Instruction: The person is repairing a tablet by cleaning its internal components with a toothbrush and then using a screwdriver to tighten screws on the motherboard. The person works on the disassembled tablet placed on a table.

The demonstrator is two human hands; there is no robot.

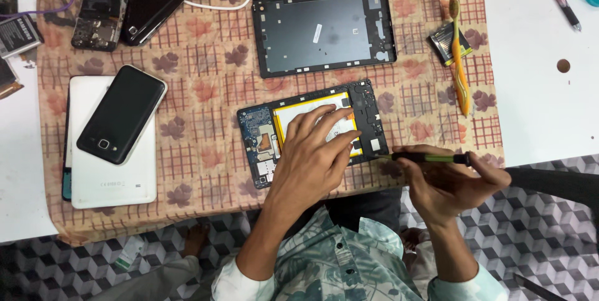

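Your left hand (pixel 315 151) lies flat and open on the opened tablet (pixel 312 131) near the desk's front edge; your right hand (pixel 452 182) grips a screwdriver (pixel 430 158) at its corner.

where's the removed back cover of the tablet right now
In the head view, the dark back cover lies inner side up at top centre of the patterned cloth, just above the opened tablet.

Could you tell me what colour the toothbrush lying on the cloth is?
The toothbrush is orange-yellow, seen best in the head view.
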